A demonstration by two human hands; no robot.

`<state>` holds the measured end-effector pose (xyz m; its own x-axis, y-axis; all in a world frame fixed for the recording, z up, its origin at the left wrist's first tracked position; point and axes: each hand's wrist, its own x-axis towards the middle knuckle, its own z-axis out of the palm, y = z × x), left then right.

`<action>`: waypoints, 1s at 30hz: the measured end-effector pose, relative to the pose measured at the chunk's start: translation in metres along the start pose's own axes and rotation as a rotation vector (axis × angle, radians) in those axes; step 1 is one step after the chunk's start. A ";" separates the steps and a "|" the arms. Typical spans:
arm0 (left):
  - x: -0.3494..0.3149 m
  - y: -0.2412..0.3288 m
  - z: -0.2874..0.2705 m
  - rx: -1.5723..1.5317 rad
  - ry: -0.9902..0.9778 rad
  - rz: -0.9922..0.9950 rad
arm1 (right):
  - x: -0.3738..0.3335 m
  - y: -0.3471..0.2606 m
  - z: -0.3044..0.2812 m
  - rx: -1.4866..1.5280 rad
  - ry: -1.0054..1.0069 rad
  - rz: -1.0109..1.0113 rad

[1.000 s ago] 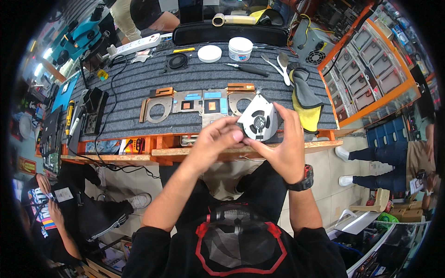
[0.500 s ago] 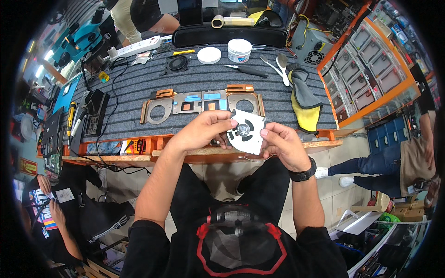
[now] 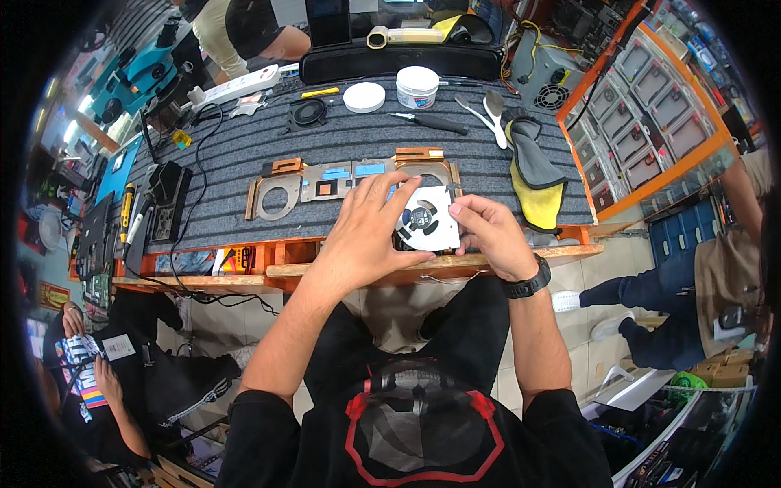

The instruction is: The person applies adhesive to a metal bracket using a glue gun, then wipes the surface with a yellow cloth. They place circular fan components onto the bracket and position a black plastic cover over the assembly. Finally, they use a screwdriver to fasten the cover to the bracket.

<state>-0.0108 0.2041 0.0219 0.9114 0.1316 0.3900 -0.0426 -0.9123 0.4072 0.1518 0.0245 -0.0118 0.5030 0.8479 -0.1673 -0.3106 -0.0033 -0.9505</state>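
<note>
Between both hands, above the front edge of the bench, is a white laptop cooling fan (image 3: 440,233) with a dark round hub. My left hand (image 3: 370,228) spans its left side, thumb below and fingers above. With thumb and fingers, my right hand (image 3: 488,236) pinches its right edge; a black watch is on that wrist. Just beyond lies a copper and silver heatsink (image 3: 277,195) with blue pads and round fan openings. My left hand and the fan cover part of it. A thin cable hangs below the fan.
A second black fan (image 3: 307,113), a white lid (image 3: 364,98), a white tub (image 3: 417,88), a dark-handled tool (image 3: 431,123) and brushes (image 3: 493,119) lie farther back. A grey-yellow cloth (image 3: 537,179) is at right, a black power adapter (image 3: 168,199) at left. Other people are on both sides.
My left hand has gone from pinching the fan's upper left corner to spreading around its left side. The fan has turned a little in my hands. The person at right has shifted.
</note>
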 end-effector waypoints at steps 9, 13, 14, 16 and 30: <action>0.045 -0.034 0.010 0.005 -0.057 0.037 | 0.004 -0.022 -0.024 -0.430 0.378 -0.278; 0.062 -0.044 0.018 0.058 -0.143 -0.001 | 0.008 -0.007 -0.035 -0.399 0.438 -0.367; 0.064 -0.045 0.020 0.066 -0.145 0.008 | 0.008 -0.002 -0.036 -0.423 0.443 -0.397; 0.067 -0.045 0.021 0.078 -0.171 0.005 | 0.009 0.003 -0.034 -0.445 0.465 -0.436; 0.069 -0.048 0.022 0.051 -0.207 -0.008 | 0.008 0.011 -0.033 -0.443 0.490 -0.481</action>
<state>0.0632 0.2482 0.0109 0.9765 0.0612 0.2066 -0.0189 -0.9308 0.3650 0.1791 0.0140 -0.0326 0.8275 0.4824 0.2874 0.3252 0.0056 -0.9456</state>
